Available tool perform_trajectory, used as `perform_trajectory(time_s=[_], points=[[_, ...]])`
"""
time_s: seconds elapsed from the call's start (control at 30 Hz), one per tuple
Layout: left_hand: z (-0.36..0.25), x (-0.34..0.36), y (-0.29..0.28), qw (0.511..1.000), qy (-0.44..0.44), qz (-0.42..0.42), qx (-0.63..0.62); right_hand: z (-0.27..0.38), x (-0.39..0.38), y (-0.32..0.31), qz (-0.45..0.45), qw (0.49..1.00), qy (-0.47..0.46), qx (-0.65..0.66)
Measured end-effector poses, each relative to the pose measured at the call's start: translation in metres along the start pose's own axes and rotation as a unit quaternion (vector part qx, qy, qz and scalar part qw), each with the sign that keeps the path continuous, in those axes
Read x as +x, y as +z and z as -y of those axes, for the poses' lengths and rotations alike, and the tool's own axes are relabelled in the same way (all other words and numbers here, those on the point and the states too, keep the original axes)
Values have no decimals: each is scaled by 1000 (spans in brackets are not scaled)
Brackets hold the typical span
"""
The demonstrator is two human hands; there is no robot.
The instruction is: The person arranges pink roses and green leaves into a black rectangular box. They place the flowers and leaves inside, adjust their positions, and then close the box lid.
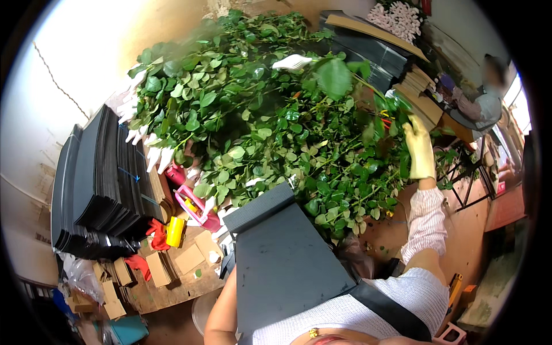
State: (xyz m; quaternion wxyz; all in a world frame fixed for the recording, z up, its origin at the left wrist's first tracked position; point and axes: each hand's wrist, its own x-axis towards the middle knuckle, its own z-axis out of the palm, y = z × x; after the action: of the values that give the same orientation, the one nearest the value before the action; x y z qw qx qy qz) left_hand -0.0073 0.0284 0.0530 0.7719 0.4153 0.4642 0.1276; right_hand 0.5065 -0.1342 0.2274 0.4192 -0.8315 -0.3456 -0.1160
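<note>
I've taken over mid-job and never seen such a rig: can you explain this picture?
No machine: a person works by hand. The left of two wide head-worn cameras looks down, bending straight edges. The right hand, in a pale yellow glove, is at the right of a heap of leafy stems; its grip is unclear. The left hand is hidden, apparently behind a dark board; what it holds can't be told. Cardboard pieces and a yellow roll lie on the wooden table.

Pale yellow glove point(421, 149), pink-striped sleeve point(426, 221), white knit top point(422, 294).
</note>
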Motion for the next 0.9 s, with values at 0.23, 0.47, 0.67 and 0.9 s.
perform_trajectory(time_s=[0.23, 0.47, 0.67, 0.9], points=[[-27, 5, 16, 999, -40, -3, 15, -137, -48, -36, 88, 991, 18, 101], [14, 30, -10, 980, 65, -97, 162, -37, -71, -53, 298, 935, 59, 182], [59, 15, -9, 897, 304, -36, 318, 31, -88, 12, 459, 835, -285, 101], [58, 16, 11, 931, 298, -84, 196, 26, -100, 79, 467, 808, -320, -161]])
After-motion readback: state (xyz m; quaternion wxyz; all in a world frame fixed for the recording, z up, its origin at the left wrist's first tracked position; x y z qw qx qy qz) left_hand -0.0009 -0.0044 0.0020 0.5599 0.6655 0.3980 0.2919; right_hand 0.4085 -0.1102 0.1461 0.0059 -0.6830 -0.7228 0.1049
